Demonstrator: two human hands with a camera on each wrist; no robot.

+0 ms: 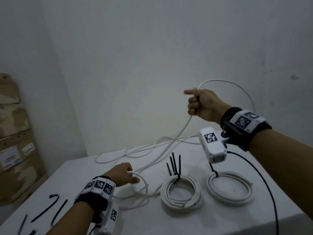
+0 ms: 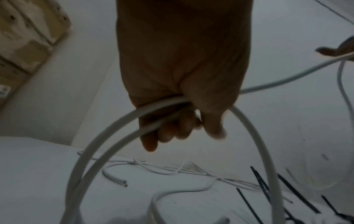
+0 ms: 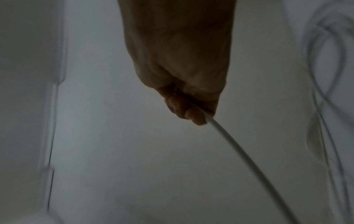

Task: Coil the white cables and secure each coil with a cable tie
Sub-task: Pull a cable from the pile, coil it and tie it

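White table: left hand grips cable loops, right hand lifts strand

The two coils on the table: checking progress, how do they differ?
The middle coil is thicker, with more turns; the right coil is thinner and wider. The middle coil's tie sits among several upright tails; the right coil shows one tie. Both are white and lie flat.
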